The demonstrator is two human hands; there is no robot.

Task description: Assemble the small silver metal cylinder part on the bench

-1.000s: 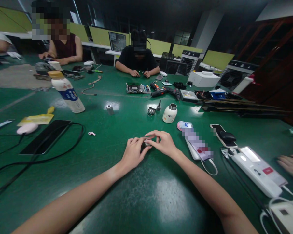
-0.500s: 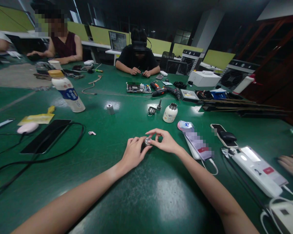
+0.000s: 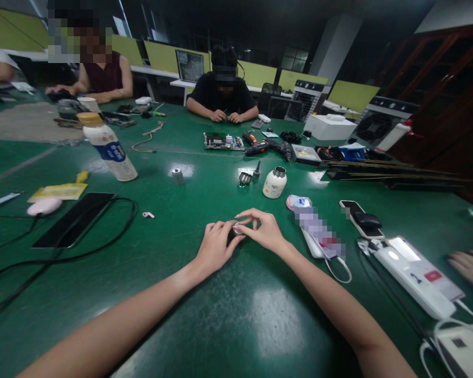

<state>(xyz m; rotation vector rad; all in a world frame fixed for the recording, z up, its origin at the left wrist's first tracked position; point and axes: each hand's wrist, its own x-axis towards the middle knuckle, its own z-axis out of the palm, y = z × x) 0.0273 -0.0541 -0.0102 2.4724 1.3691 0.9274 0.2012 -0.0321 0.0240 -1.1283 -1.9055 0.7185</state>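
A small round silvery part (image 3: 237, 228) sits between my two hands, low over the green table (image 3: 161, 320). My left hand (image 3: 216, 244) is curled around its left side, resting on the tabletop. From the right, my right hand (image 3: 263, 229) pinches at the part's top with thumb and fingertips. Fingers cover much of the part, so its exact kind cannot be made out. Beyond my hands stand a metal cup-like cap with a ring (image 3: 245, 179), a small dark shafted piece (image 3: 257, 170), an open white bottle (image 3: 275, 182) and a small silvery cylinder (image 3: 177, 176).
At left are a drink bottle (image 3: 108, 147), a tablet (image 3: 74, 220) with cables and a pink earbud (image 3: 148, 214). Phones and a power bank (image 3: 415, 281) lie right. A circuit board (image 3: 223, 142) and drills (image 3: 258, 148) lie ahead. Co-workers sit around the table.
My right thumb and fingertips have closed in slightly over the silvery part, hiding more of its top. My left hand and the nearby objects stay in place.
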